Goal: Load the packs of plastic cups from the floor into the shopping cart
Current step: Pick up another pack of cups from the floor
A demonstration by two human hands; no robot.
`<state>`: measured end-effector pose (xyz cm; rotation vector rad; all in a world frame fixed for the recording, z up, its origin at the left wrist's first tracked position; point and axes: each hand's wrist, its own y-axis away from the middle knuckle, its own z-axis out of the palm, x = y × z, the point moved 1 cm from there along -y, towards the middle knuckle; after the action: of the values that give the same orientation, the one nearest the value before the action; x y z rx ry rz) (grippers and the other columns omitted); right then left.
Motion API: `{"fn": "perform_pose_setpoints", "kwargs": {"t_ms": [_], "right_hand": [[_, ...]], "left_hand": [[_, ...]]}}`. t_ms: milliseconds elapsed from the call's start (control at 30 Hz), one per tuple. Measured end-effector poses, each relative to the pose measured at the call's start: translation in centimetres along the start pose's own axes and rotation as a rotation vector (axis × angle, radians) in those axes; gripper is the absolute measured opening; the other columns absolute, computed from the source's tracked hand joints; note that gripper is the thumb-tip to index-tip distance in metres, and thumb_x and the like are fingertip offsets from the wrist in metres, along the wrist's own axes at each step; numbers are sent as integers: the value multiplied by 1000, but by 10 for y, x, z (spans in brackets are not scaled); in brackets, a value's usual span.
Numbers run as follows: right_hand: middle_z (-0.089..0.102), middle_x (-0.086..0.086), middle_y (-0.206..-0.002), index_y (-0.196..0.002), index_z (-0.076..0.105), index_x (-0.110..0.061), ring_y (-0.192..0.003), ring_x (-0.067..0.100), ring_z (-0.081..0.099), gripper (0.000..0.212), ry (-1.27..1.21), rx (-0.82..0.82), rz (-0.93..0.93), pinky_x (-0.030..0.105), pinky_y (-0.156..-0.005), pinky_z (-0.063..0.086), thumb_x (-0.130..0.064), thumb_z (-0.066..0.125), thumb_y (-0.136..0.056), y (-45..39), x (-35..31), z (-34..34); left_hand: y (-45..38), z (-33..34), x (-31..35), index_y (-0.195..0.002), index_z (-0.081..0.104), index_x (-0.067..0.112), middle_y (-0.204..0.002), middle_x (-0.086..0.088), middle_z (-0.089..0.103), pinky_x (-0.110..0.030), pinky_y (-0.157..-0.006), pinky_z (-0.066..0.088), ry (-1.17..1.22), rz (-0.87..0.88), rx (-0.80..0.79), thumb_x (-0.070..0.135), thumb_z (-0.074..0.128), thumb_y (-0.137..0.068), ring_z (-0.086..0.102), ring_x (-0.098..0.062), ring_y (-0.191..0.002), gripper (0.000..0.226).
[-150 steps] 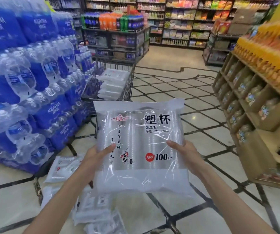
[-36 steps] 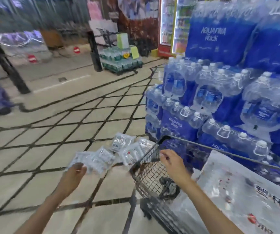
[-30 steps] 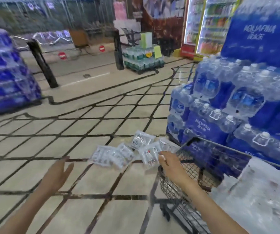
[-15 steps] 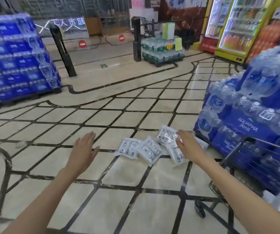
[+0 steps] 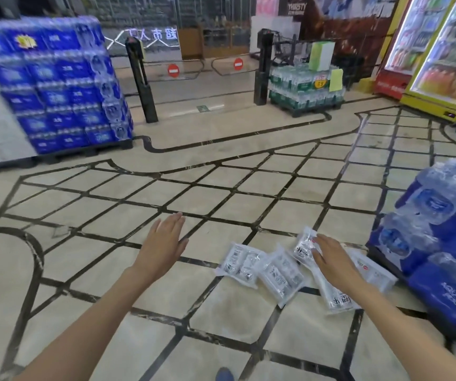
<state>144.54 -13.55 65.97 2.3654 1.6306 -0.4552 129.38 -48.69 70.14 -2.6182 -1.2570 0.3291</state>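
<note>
Several clear packs of plastic cups (image 5: 279, 273) lie in a loose row on the tiled floor, right of centre. My right hand (image 5: 331, 259) reaches out over the far packs with its fingers spread and nothing in it. Whether it touches a pack I cannot tell. My left hand (image 5: 163, 243) hovers flat and open above bare tiles, well left of the packs. The shopping cart is out of view.
A stack of blue water-bottle packs (image 5: 441, 243) stands close on the right, just behind the cup packs. Another blue stack (image 5: 61, 86) sits on a pallet at far left. Entry gates (image 5: 141, 81), a green bottle pallet (image 5: 304, 86) and drink fridges (image 5: 441, 50) stand at the back.
My view has swung left, so the cart has left the frame. My right hand came off the cart rim and went out over the cup packs. My left hand let go of a pack.
</note>
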Motion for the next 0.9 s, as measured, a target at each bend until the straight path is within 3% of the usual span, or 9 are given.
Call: {"fn": "perform_pose_setpoints", "kwargs": {"t_ms": [500,667,900], "right_hand": [[36,11,-149,-140,37,-5,-138,24,30,44,-5,-15,168,32,-114,23,-23,37,-100,-216,-58,29],[37,12,-148,-140,38,-5,-138,25,31,44,-8,36,302,32,-113,23,-23,37,-100,-270,-77,52],[43,16,-143,-136,42,-1,-134,28,38,43,-8,156,559,36,-112,28,-22,40,-99,-330,-130,62]], "left_hand": [[-225,91,-135,-125,55,1,-129,-13,57,-45,-98,42,72,101,-45,25,70,-80,56,-25,-117,53],[-313,137,-183,-131,49,2,-136,-11,52,-43,-105,36,100,214,-53,28,62,-87,50,-24,-125,53],[-446,171,-247,-123,56,2,-129,-11,58,-45,-98,42,162,447,-24,26,68,-81,58,-24,-115,50]]}}
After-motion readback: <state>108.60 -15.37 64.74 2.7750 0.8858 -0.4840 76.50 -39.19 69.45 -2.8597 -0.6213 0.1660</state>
